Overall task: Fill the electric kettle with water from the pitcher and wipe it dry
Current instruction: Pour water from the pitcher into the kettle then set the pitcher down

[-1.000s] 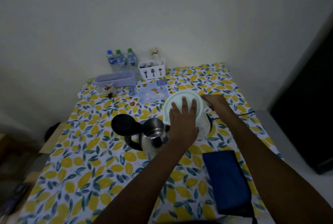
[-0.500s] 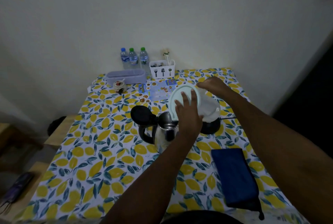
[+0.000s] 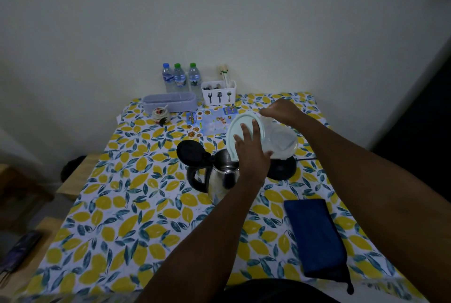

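Head view. Bench (image 3: 136,207) under a lemon-print cloth. Steel kettle (image 3: 223,178) stands mid-bench, its black lid (image 3: 189,152) hinged open to the left and its handle also on the left. Clear pitcher (image 3: 275,140) is tipped over the kettle mouth, pale lid (image 3: 240,129) facing the camera. Left hand (image 3: 251,153) lies flat against the pitcher lid, fingers spread. Right hand (image 3: 284,110) is closed around the pitcher's far side; the exact grip is hidden. Black kettle base (image 3: 283,168) sits just right of the kettle, under the pitcher. Folded blue cloth (image 3: 314,236) lies near the right edge. Three water bottles (image 3: 180,78) and a white cutlery caddy (image 3: 219,92) stand along the back wall.
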The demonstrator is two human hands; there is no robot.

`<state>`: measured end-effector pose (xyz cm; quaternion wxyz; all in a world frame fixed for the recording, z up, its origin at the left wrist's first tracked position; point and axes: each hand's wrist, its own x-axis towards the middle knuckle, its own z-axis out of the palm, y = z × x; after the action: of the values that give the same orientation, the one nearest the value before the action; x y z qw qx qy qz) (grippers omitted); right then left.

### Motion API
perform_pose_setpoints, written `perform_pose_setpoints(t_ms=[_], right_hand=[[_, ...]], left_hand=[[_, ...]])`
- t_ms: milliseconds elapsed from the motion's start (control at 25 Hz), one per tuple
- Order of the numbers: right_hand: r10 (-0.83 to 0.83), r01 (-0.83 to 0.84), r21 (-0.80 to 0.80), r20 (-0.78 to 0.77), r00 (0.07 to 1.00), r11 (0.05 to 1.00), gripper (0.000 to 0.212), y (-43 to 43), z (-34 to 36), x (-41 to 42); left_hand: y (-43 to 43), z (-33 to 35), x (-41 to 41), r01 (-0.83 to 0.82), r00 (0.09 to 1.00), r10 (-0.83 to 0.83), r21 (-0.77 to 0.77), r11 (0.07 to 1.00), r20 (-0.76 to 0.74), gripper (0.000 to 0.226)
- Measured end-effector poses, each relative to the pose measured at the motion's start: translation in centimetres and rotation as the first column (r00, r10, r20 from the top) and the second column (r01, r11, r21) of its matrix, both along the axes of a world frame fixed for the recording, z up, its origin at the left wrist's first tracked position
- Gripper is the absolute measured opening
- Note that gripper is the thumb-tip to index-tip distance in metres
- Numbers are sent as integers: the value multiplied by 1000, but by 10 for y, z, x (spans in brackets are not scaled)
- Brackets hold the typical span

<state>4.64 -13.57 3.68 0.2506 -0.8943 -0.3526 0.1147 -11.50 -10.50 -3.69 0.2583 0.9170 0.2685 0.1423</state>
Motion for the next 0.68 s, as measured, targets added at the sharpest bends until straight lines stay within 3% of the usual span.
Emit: perform_pose_setpoints(t_ms=[680], right_hand=[[37,-35,-36,68,997,999,48,10,10,-2]], left_hand=[[-3,-1,1,-54,997,57,-41,998,59,101]])
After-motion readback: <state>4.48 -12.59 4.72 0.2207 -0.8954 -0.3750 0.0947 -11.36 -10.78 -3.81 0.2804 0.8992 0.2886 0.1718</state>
